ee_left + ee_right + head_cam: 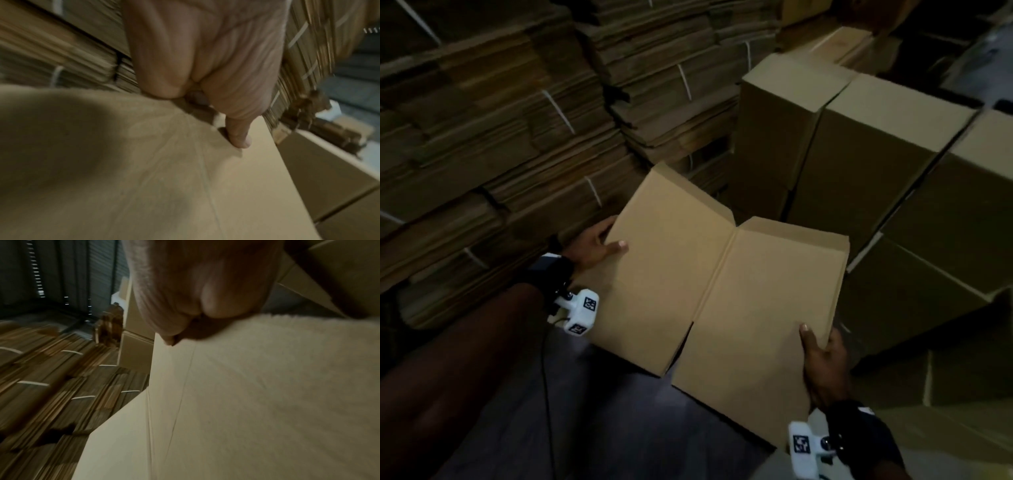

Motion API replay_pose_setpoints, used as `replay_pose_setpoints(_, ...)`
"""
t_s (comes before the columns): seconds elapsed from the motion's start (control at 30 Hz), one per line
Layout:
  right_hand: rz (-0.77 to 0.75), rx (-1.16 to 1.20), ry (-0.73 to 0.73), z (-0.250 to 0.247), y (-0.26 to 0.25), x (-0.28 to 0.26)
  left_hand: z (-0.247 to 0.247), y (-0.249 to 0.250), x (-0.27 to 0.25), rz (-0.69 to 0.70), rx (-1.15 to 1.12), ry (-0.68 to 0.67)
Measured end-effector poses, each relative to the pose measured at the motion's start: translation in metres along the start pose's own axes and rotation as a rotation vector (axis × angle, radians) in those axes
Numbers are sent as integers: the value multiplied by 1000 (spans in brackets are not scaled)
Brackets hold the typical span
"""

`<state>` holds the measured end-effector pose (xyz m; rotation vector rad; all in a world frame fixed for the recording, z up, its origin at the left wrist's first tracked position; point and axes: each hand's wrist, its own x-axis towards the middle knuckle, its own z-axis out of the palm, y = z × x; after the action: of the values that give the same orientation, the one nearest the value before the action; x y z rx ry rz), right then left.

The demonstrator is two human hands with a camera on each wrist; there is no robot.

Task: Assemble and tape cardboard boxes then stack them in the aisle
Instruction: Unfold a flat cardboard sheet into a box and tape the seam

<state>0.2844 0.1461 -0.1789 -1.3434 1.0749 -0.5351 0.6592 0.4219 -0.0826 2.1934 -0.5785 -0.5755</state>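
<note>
Head: flat box (709,287) between fingers (616,246).

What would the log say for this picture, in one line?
step: opening flat box | left hand: grips flat box left edge | right hand: grips right edge | assembled boxes: stacked right

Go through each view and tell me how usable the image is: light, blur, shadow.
Head view: dim overall, the flat box best lit, the bundled cardboard stacks soft and dark. Left wrist view: the left hand fills the top, a broad shadow falls on the box, the background streaks with blur. Right wrist view: the right hand is out of focus, the stacks smeared.
</note>
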Motion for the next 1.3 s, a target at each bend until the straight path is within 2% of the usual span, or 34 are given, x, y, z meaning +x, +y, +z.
replay_pose_setpoints(0.17, 36, -51, 106, 20, 39, 9, 26, -2, 72, -71, 185, 148)
replay_pose_setpoints(0.3, 10, -168, 84, 36, 57, 5, 44, -12, 101, -125, 325, 141)
replay_pose_setpoints(0.4, -5, -491, 47, 33, 73, 4, 55, -23, 107, -181, 356, 69)
replay_pose_setpoints(0.47, -30, -809, 124, 30, 64, 2, 64, -40, 109, -216, 320, 20)
replay_pose_setpoints(0.53, -135, -968, 176, 28, 53, 0, 78, -56, 108, -252, 338, -46)
replay_pose_setpoints(0.6, -285, -1110, 98, 28, 53, 2, 92, -49, 93, -298, 478, -150)
replay_pose_setpoints(0.67, -327, -1236, -21, 30, 65, 10, 105, -41, 75, -337, 565, -265)
replay_pose_setpoints(0.77, -337, -1319, -126, 39, 73, 13, 119, -47, 58, -368, 629, -346)
replay_pose_setpoints(0.93, -347, -1294, -163, 55, 77, 3, 117, -65, 65, -367, 626, -228)
replay_pose_setpoints(1.1, -313, -1298, -198, 72, 81, -7, 116, -65, 69, -343, 525, -106)
replay_pose_setpoints(1.3, -321, -1279, -175, 71, 84, -13, 124, -74, 59, -315, 523, -67)
